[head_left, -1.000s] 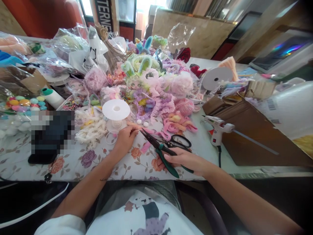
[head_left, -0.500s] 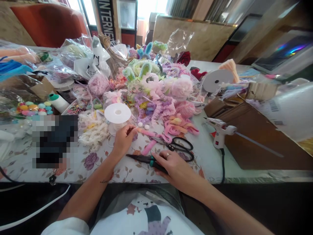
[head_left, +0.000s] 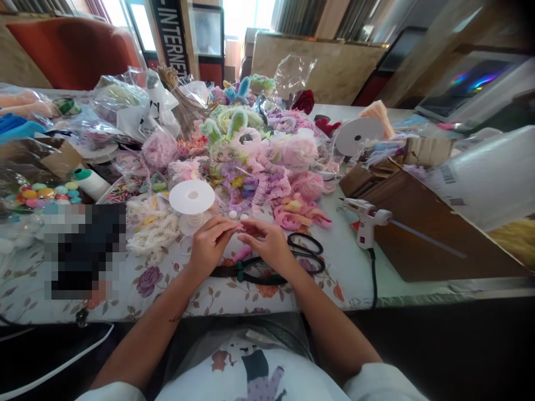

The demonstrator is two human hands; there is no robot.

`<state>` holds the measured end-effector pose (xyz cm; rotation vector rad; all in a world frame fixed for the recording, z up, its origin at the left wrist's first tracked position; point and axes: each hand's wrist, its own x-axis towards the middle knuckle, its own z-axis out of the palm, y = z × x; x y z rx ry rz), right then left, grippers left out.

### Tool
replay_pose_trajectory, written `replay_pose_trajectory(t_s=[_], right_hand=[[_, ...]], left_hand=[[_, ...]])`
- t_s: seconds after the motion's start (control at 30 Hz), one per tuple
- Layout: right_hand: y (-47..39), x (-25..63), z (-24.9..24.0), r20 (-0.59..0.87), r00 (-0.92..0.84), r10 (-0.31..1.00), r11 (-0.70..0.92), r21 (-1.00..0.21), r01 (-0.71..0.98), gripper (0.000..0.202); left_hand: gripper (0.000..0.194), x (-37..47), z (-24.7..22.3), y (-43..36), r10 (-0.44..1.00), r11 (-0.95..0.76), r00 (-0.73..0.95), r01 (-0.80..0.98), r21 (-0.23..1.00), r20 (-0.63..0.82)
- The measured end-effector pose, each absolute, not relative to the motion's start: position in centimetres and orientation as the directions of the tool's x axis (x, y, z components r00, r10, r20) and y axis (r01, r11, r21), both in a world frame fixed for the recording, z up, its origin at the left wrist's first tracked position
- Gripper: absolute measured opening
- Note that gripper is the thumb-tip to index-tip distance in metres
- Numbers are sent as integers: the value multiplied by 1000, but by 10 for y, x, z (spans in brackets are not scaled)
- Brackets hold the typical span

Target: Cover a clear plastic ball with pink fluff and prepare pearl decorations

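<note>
My left hand (head_left: 210,245) and my right hand (head_left: 270,245) meet over the middle of the table, fingertips pinched close together. Whatever small thing lies between them is mostly hidden by the fingers. Just below the fingertips, part of a pink fuzzy strip (head_left: 242,254) shows on the cloth. Dark pliers with green on the handles (head_left: 240,273) lie under my right wrist, held by neither hand. Black-handled scissors (head_left: 311,262) rest to the right, their blades covered by my right hand. Two small white balls (head_left: 238,215) sit behind the fingertips.
A white spool (head_left: 192,196) stands behind my left hand. Yarn and pink ruffles (head_left: 267,178) are heaped at the back. To the right are a glue gun (head_left: 365,220) with its cord and a cardboard box (head_left: 418,239). A blurred dark object (head_left: 86,250) lies left.
My right hand has let go of the pliers, which now lie on the cloth, and has come up to my left hand's fingertips. The view has shifted slightly.
</note>
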<state>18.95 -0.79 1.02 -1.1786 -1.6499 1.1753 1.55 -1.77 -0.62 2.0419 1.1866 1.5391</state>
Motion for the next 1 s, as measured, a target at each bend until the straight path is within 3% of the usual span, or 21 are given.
replay_pose_trajectory(t_s=[0.17, 0.33, 0.53, 0.6, 0.63, 0.7, 0.73, 0.8, 0.9, 1.0], right_hand=[[-4, 176, 0, -24, -240, 970, -21, -1000, 16, 44], [-6, 181, -2, -70, -251, 965, -80, -996, -30, 38], [-12, 197, 11, 47, -133, 990, 51, -998, 29, 34], [-21, 209, 27, 71, -283, 956, 85, -996, 40, 32], [-26, 215, 36, 67, -455, 888, 98, -994, 44, 32], [-34, 225, 51, 54, -769, 637, 158, -985, 61, 34], [-35, 228, 55, 58, -821, 567, 200, -977, 68, 35], [-33, 228, 55, 104, -758, 643, 268, -959, 96, 33], [-20, 217, 38, 169, -423, 890, 247, -959, 137, 24], [-6, 200, 17, 151, -270, 951, 187, -975, 116, 37]], left_hand=[[16, 16, -8, -18, 680, -690, 117, 437, 577, 724], [16, 17, -12, -20, 657, -673, 142, 554, 491, 740], [16, 7, -9, -16, 763, -492, -47, 604, 627, 644], [14, 4, -8, -13, 805, -413, -128, 580, 702, 580], [14, 3, -7, -12, 823, -391, -146, 557, 733, 549], [14, 3, -7, -11, 850, -374, -147, 508, 776, 506], [14, 3, -7, -11, 861, -371, -138, 488, 790, 489], [15, 5, -7, -12, 878, -361, -126, 459, 812, 461], [14, 7, -7, -13, 887, -363, -102, 446, 818, 450], [14, 8, -7, -13, 884, -404, -46, 428, 808, 466]])
